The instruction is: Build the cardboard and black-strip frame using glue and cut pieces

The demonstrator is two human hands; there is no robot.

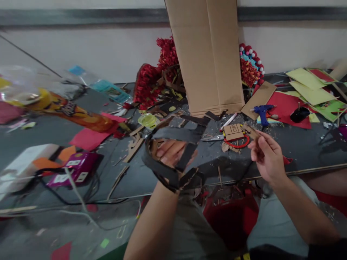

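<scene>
Dark cardboard strips form an open, cage-like frame (176,134) in front of me. My left hand (171,151) is partly hidden inside it, its fingers curled against the strips and gripping the frame. To the right, my right hand (267,153) pinches a small brown cardboard strip (251,130) between thumb and fingers, above the table edge. Just left of that strip lie scissors with red handles (242,143), partly under a cardboard piece with black marks (233,132). A blue glue gun (262,112) rests farther back.
A tall cardboard sheet (210,57) leans against the wall, with red decorated pieces (148,85) beside it. A yellow-orange bottle (73,112), a purple power strip (77,168) and cables are at left. Coloured papers (311,90) and a black cup (299,115) are at right. Scraps litter the table (151,184).
</scene>
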